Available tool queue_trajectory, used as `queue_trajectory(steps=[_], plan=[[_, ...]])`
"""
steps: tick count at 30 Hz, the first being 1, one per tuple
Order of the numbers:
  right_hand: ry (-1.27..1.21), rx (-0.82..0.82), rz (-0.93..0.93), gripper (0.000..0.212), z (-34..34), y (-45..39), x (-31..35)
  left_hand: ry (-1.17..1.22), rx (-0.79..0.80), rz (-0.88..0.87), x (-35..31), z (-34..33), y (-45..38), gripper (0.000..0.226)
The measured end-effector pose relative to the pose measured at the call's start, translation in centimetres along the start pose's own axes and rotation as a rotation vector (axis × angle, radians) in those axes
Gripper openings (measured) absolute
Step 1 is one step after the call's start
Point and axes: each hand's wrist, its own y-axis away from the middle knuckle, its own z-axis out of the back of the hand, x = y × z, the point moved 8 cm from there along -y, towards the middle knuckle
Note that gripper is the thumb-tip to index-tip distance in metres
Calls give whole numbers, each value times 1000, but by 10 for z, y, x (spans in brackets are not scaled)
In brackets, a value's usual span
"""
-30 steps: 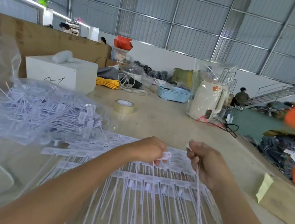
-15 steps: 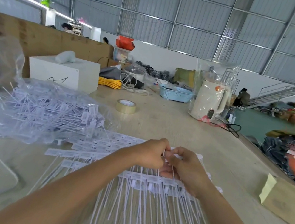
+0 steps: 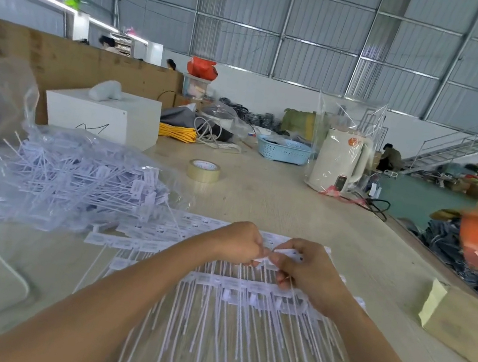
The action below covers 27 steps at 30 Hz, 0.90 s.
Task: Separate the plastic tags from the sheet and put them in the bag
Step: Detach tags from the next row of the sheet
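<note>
The table (image 3: 275, 200) carries the whole work area. The bag (image 3: 50, 176), clear and part-filled with loose tags, lies to the left and slightly beyond the hands, so it is nearer the left hand. The sheet (image 3: 231, 288) is spread directly below the hands, its strips crosswise and the tag tails running toward the person. The left hand (image 3: 239, 243) and right hand (image 3: 307, 272) meet fingertip to fingertip, both curled and pinching one plastic tag (image 3: 285, 252) at the far row.

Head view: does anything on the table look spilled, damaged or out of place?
Slightly: loose tags lie on the table outside the bag, at its mouth. Otherwise nothing stands out; both hands pinch a tag.
</note>
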Motion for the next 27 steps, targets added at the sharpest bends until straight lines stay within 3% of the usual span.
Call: queue_trajectory(steps=[6, 11, 13, 17, 21, 27], plan=[[94, -38, 30, 7, -7, 2, 4, 100, 45, 57, 3, 1, 0, 38], [310, -116, 235, 19, -8, 5, 27, 321, 150, 143, 10, 2, 5, 39], [267, -118, 247, 18, -5, 4, 32, 343, 171, 173, 10, 5, 6, 41], [146, -55, 112, 16, 0, -2, 23, 251, 162, 167, 2, 9, 5, 40], [375, -254, 30, 10, 43, -7, 13, 158, 185, 165, 1, 10, 10, 46], [-5, -240, -260, 12, 55, -2, -33, 61, 105, 21, -14, 15, 9, 34]])
